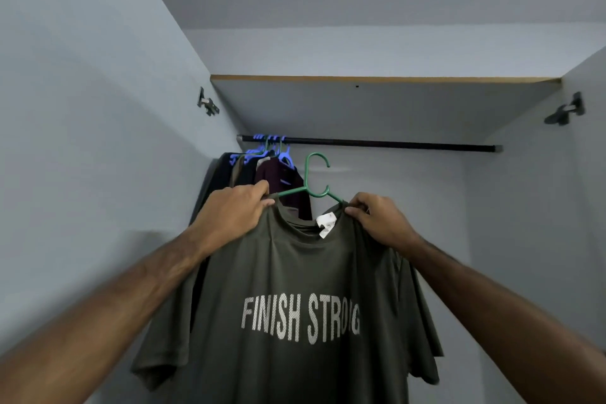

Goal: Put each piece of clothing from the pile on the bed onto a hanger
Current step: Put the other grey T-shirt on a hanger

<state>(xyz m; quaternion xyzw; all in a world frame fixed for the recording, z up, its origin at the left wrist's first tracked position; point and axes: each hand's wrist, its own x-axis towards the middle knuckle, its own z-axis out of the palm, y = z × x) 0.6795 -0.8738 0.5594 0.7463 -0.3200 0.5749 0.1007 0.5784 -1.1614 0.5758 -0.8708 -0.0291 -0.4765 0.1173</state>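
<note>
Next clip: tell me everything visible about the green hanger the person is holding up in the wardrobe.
The green hanger looks like thin moulded plastic, with an open C-shaped hook on top and a smaller loop at the neck. It is upright, its hook below the black rail and not on it. Both arms run into the neck of the olive T-shirt, which hangs from it. The left hand and right hand pinch the shirt's shoulders over the hanger's arms.
</note>
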